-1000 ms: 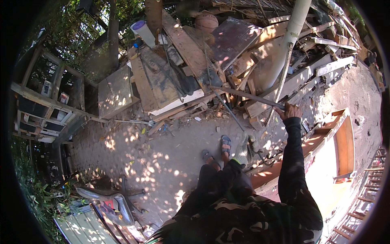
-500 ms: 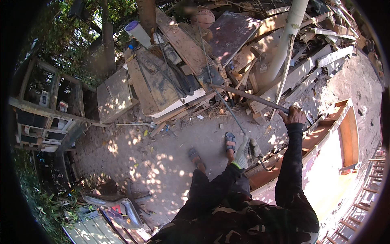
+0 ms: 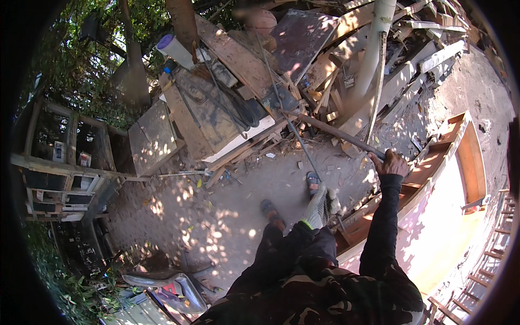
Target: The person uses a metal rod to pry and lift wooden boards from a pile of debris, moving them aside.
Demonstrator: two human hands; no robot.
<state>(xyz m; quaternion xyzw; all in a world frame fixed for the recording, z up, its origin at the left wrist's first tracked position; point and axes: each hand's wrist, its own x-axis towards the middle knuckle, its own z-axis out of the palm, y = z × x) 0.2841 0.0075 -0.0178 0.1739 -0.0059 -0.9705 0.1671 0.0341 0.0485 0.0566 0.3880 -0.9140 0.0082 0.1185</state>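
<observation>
My left hand [image 3: 320,207], in a pale knit glove, is closed around a thin metal rod [image 3: 304,146] near its lower end. The rod runs up and away to a dark metal block [image 3: 280,102] on a cluttered wooden bench [image 3: 216,111]. My bare right hand [image 3: 391,164] grips the near end of a thick brown bar [image 3: 338,131]. The bar's far end meets the thin rod beside the block; how they join is too small to tell. A short end of the rod shows below the glove.
A shallow reddish-brown wooden frame [image 3: 476,162] lies close on my right. Beyond the bench are piled planks [image 3: 401,92] and a leaning pale pole [image 3: 374,49]. Old window frames [image 3: 70,146] stand at the left, with a black chair part [image 3: 189,292] at lower left.
The rod's lower end looked clearly hooked beside my left glove; now only a short, straighter piece shows. My right hand has slightly lowered with the bar. The whole view has shifted a little.
</observation>
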